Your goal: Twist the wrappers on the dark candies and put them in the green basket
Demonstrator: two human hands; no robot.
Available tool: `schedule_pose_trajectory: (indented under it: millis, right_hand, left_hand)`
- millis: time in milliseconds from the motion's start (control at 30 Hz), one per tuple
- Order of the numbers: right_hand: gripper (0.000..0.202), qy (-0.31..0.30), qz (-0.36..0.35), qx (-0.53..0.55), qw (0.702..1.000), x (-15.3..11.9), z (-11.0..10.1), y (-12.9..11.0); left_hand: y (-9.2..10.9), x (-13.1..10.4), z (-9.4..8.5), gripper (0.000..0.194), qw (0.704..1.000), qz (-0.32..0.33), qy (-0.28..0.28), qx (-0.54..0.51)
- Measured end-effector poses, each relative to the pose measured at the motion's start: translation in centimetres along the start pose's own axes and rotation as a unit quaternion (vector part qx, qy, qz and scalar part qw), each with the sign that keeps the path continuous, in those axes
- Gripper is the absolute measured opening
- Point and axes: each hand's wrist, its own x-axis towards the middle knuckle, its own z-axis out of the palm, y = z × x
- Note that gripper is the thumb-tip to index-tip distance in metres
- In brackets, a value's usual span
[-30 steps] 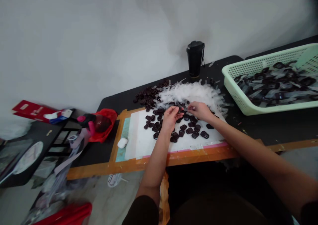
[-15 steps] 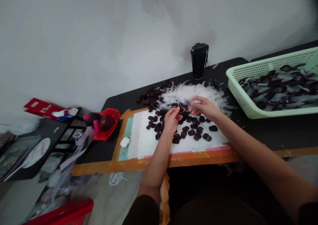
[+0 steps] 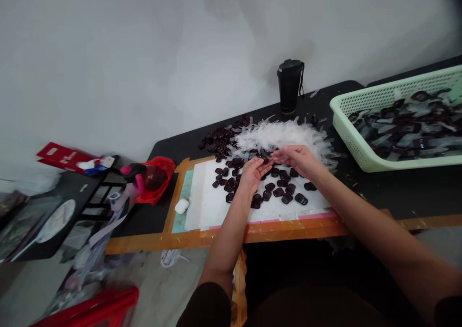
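Observation:
Many small dark glossy pieces (image 3: 301, 199) lie scattered on a white sheet (image 3: 212, 208). Over them, my left hand (image 3: 254, 172) is closed on a dark piece (image 3: 266, 160) at its fingertips. My right hand (image 3: 296, 157) comes in from the right, its fingers pinched together close to that piece; what they grip is too small to make out. Behind both hands lies a heap of translucent white strips (image 3: 281, 134), with a pile of dark pieces (image 3: 218, 141) to its left.
A pale green basket (image 3: 361, 157) of dark pieces and clear strips stands at the right. A black tumbler (image 3: 289, 87) is by the wall. To the left are a white rounded object (image 3: 182, 206) and a red bag (image 3: 164, 166).
My right hand's fingers have closed from a looser, spread pose and moved slightly left and down, nearer to my left fingertips. My left hand has stayed almost in place.

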Motion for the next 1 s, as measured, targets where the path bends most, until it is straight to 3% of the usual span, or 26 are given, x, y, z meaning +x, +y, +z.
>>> schedule_pose_trajectory:
  millis: [167, 333, 567, 800, 867, 1000]
  right_hand:
    - [0.048, -0.036, -0.023, 0.025, 0.999, -0.1, 0.0, 0.1]
    - [0.050, 0.003, -0.029, 0.007, 1.000, -0.1, 0.1, 0.2]
    - [0.058, -0.011, -0.011, 0.037, 0.999, -0.2, 0.5, -0.1]
    - [0.027, 0.010, 0.028, 0.032, 0.999, 0.3, 0.5, 0.3]
    - [0.030, 0.008, 0.022, 0.005, 1.000, 0.3, 0.7, 0.5]
    - [0.037, 0.001, -0.056, -0.138, 0.989, -0.2, 1.5, 1.0]
  left_hand:
    - [0.2, -0.2, 0.2, 0.033, 1.000, 0.020, -0.016, 0.010]
    - [0.2, -0.1, 0.3, 0.031, 0.999, 0.024, -0.022, 0.026]
    - [0.0, -0.2, 0.3, 0.033, 0.999, 0.014, -0.025, 0.028]
    - [-0.1, -0.2, 0.2, 0.035, 0.998, 0.031, -0.017, 0.044]
    - [-0.1, -0.2, 0.2, 0.035, 0.998, 0.037, -0.014, 0.041]
    - [-0.2, -0.2, 0.2, 0.035, 0.998, 0.051, -0.009, 0.043]
